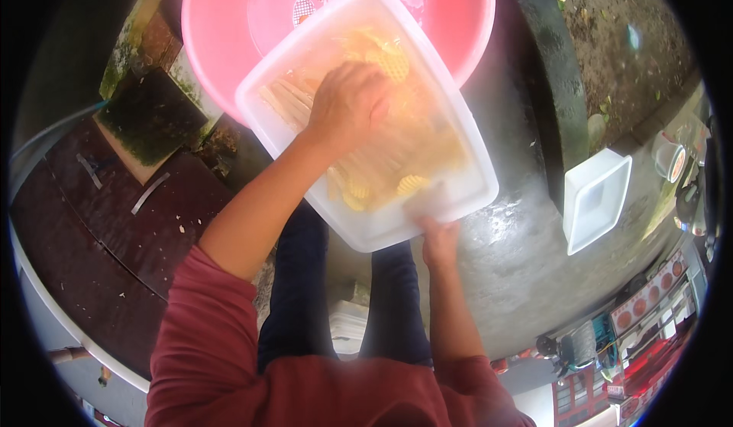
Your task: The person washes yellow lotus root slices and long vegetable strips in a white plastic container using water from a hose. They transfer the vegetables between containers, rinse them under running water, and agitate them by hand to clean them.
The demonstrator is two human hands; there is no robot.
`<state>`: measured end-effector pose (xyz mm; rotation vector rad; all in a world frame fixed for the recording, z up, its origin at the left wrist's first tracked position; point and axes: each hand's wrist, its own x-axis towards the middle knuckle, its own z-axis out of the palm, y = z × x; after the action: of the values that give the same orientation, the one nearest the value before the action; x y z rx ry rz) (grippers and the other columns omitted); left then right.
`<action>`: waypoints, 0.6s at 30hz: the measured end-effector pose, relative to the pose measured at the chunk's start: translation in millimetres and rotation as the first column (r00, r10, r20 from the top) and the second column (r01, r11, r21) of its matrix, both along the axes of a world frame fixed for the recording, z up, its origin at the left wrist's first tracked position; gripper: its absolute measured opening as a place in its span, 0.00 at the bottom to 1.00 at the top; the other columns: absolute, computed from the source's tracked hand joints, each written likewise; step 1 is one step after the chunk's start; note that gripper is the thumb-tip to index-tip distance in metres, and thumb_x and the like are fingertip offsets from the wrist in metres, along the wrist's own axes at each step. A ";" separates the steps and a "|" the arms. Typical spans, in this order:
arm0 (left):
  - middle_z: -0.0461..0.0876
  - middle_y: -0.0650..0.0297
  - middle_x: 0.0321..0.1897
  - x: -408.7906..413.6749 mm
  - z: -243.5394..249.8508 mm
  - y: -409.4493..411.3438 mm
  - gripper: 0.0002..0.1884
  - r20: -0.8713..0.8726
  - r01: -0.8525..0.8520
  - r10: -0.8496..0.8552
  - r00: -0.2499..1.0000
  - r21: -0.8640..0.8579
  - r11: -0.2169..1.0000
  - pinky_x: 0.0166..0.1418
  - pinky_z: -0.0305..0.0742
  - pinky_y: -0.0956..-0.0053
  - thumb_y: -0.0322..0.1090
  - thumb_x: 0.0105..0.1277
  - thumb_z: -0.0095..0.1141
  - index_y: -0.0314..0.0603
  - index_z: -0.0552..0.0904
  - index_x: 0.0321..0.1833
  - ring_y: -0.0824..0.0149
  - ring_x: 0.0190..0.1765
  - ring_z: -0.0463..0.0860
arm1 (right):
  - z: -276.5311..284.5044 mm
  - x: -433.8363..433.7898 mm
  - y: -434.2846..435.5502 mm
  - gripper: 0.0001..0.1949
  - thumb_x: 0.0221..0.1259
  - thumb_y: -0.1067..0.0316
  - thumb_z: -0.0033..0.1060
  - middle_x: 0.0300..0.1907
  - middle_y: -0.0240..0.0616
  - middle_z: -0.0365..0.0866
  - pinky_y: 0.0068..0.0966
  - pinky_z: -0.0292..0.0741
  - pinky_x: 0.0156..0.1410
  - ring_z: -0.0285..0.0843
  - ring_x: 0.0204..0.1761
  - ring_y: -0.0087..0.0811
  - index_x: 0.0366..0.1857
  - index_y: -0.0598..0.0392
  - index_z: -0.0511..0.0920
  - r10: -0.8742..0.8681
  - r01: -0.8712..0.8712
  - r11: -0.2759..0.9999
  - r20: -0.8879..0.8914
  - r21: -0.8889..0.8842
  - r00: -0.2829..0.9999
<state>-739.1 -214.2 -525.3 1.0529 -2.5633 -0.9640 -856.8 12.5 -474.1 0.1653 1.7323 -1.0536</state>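
Observation:
A white plastic tub (484, 178) tilts in front of me, over the near side of a pink plastic basin (215, 43). My right hand (441, 239) grips its near right rim, with the fingers blurred against the wall. Inside lie yellow crinkle-cut slices (413, 184), which look like potato, and a bundle of pale thin sticks (286, 103), like bamboo skewers. My left hand (350, 97) reaches over these contents, touching them with curled fingers. The fingertips are hidden, so whether they hold anything is unclear. Glare and haze blur the tub's middle.
On the wet concrete floor (504, 289) at right stands another white tub (595, 203). A lidded round container (669, 160) is farther right. A dark red board (114, 221) and a mossy block (152, 120) lie at left. A concrete kerb (550, 66) edges bare soil.

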 end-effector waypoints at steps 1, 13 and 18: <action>0.75 0.59 0.49 -3.5 -3.9 -3.2 0.17 0.027 -0.061 0.061 0.998 -0.034 0.998 0.56 0.64 0.58 0.37 0.51 0.60 0.44 0.78 0.45 0.55 0.54 0.71 | 0.5 0.3 -0.4 0.19 0.43 0.77 0.59 0.36 0.39 0.79 0.25 0.73 0.42 0.75 0.36 0.27 0.45 0.65 0.76 -0.002 0.002 1.000 -0.011 -0.014 1.000; 0.78 0.57 0.37 26.4 -0.8 26.5 0.22 0.052 0.005 -0.004 0.999 -0.007 1.000 0.48 0.70 0.60 0.33 0.54 0.58 0.47 0.74 0.54 0.55 0.44 0.76 | 2.6 -0.1 -2.5 0.21 0.47 0.76 0.57 0.38 0.39 0.79 0.25 0.73 0.43 0.75 0.38 0.27 0.50 0.66 0.73 0.019 -0.019 0.999 -0.003 0.025 1.000; 0.79 0.54 0.26 -9.8 -8.1 -38.8 0.15 0.301 -0.523 0.483 0.823 0.068 0.849 0.38 0.74 0.62 0.31 0.57 0.54 0.49 0.78 0.49 0.52 0.32 0.78 | -1.0 -4.9 2.1 0.29 0.45 0.76 0.51 0.42 0.41 0.75 0.24 0.73 0.42 0.74 0.40 0.29 0.58 0.64 0.65 0.145 -0.147 0.988 0.029 0.050 0.989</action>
<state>-748.8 -253.0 -533.4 1.9065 -2.2157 -0.9165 -861.8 14.6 -475.1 0.0822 1.7225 -0.8968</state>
